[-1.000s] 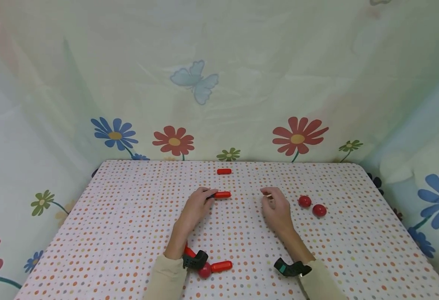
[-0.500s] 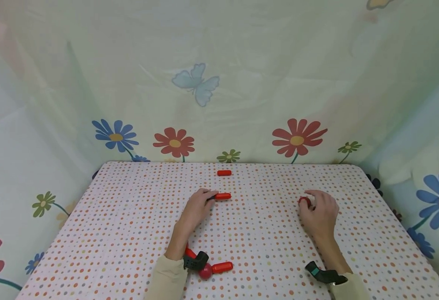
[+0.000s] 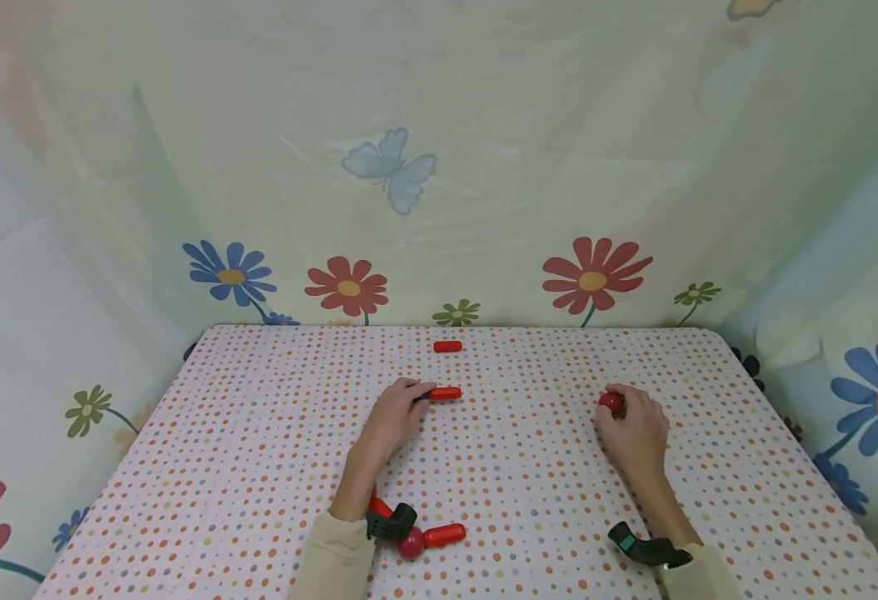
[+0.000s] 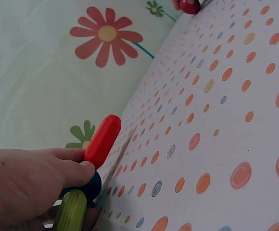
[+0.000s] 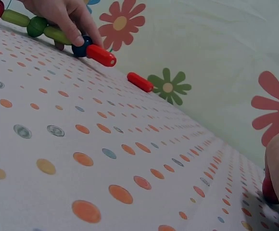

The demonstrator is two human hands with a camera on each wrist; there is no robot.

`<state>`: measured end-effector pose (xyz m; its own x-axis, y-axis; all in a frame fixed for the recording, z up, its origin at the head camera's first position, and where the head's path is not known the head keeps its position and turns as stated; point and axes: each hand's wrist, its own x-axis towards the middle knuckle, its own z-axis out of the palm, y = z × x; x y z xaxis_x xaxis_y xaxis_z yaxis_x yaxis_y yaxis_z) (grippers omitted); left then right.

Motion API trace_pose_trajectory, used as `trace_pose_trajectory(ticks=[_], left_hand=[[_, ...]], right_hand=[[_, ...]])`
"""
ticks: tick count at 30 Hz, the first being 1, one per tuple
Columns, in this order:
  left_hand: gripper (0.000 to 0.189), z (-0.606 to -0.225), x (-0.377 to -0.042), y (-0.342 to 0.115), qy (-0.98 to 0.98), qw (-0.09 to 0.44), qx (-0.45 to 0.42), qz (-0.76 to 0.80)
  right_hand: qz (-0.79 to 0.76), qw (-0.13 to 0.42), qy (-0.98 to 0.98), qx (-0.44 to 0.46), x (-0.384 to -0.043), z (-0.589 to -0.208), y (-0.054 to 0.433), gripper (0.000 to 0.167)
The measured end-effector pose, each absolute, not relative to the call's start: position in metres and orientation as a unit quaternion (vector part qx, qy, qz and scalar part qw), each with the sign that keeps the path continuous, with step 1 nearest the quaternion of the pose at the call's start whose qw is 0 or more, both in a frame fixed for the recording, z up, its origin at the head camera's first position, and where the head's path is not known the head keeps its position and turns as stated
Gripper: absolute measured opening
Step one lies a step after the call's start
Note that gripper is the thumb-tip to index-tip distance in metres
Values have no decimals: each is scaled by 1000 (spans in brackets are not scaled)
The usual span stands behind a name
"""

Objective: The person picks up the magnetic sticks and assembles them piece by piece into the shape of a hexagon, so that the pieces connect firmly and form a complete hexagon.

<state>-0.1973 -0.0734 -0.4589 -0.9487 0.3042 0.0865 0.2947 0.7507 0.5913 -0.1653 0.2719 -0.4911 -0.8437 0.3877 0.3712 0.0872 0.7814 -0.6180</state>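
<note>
My left hand (image 3: 396,417) pinches a dark blue ball (image 5: 81,48) in a chain of rods and balls. A red rod (image 3: 446,393) sticks out to the right from that ball. Behind it, in the right wrist view, run yellow-green rods (image 5: 15,18) and a green ball (image 5: 37,26), partly hidden by the hand and forearm in the head view. On the right side of the table, my right hand (image 3: 640,429) holds a red ball (image 3: 612,403) between thumb and fingers. The second red ball is hidden in the head view.
A loose red rod (image 3: 448,347) lies near the table's far edge. Close to the left wrist, a dark red ball (image 3: 411,543) joins a red rod (image 3: 445,535) pointing right. A dotted cloth (image 3: 514,500) covers the table, with a flowered curtain (image 3: 484,167) behind it.
My right hand has moved right from mid-table to the red balls and closed its fingers on one. The left hand stays in place on the chain.
</note>
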Motion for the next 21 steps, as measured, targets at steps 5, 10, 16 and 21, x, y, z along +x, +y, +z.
trace_pose_trajectory(ticks=[5,10,16,21], left_hand=[[36,-460,-198,-74,933,7,164,319],[37,-460,-198,-75,932,3,166,323],[36,-460,-197,-75,932,7,168,322],[37,-461,-197,-75,932,6,170,319]], right_hand=[[305,240,-912,-133,-165,-490,271,34],[306,236,-913,-133,-166,-488,270,34],[303,240,-913,-131,-165,-490,270,34],[309,245,-911,-122,-165,-491,269,33]])
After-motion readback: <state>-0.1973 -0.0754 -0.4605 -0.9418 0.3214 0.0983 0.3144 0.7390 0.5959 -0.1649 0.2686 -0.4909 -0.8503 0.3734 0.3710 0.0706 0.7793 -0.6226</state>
